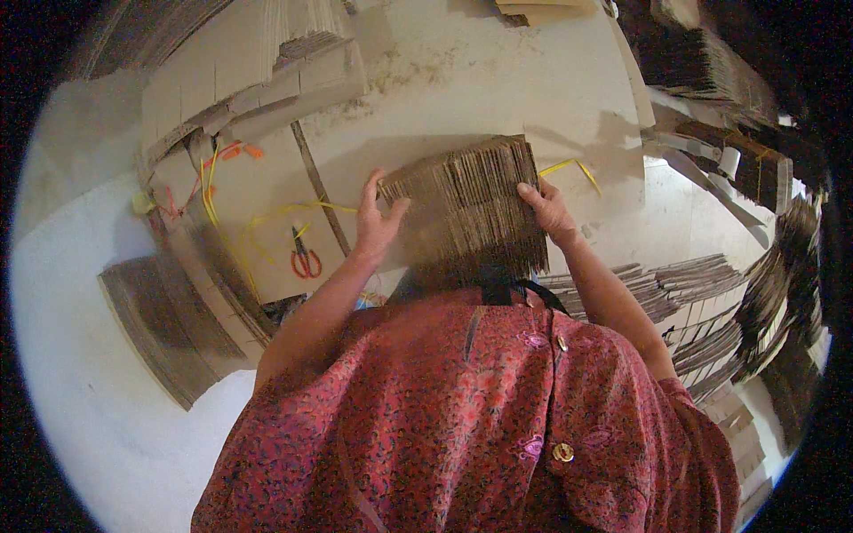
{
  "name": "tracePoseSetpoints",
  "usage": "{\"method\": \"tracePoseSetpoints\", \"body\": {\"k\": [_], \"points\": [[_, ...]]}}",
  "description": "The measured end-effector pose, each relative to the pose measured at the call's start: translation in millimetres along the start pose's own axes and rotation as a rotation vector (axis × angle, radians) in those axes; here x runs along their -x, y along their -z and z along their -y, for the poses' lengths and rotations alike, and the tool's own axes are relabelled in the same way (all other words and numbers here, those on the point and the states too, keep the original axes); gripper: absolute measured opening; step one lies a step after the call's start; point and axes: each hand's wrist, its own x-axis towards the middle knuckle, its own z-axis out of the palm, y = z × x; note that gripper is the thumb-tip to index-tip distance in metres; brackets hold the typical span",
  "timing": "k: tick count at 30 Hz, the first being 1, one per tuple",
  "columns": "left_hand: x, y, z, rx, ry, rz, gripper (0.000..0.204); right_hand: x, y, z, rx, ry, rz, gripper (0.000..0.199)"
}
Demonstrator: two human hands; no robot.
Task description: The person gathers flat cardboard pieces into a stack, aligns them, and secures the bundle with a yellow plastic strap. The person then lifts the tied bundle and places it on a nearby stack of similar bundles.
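At the far left, a pile of cardboard [169, 324] lies by the white floor [75, 355]; to the right of it, higher up, a larger cardboard stack [258, 84] stands at the back of the pale desk [569, 98]; an orange string [233, 151] and a yellow strap [210, 191] lie in front of this stack; then come the scissors [305, 259] with red handles, which rest on the desk near the left forearm; the left hand [377, 229] is clamped on the left side of the brown cardboard bundle [462, 200], its thumb against the near face; the bundle is between both hands, just before the red patterned shirt [462, 400], and I cannot tell if it touches the desk; the right hand [553, 213] is clamped on its right side; further right are cardboard piles [702, 333].
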Motion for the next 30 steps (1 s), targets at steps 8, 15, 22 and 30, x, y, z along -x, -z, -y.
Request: {"method": "tracePoseSetpoints", "body": {"k": [8, 15, 22, 30], "points": [[-1.8, -6.8, -1.4, 0.099, 0.033, -0.043, 0.049, -2.4, 5.9, -1.9, -0.061, -0.056, 0.021, 0.047], [-16.1, -12.2, -23.6, -0.472, -0.332, -0.148, 0.059, -8.0, 13.9, -12.0, -0.056, 0.028, 0.038, 0.056], [-80.3, -111.7, -124.7, -0.401, -0.591, 0.239, 0.066, -14.3, 25.9, -18.1, 0.074, 0.050, 0.069, 0.075], [-85.4, -137.7, -129.4, -0.361, -0.463, 0.451, 0.050, -14.1, 41.2, -23.9, 0.144, 0.096, 0.127, 0.076]]}}
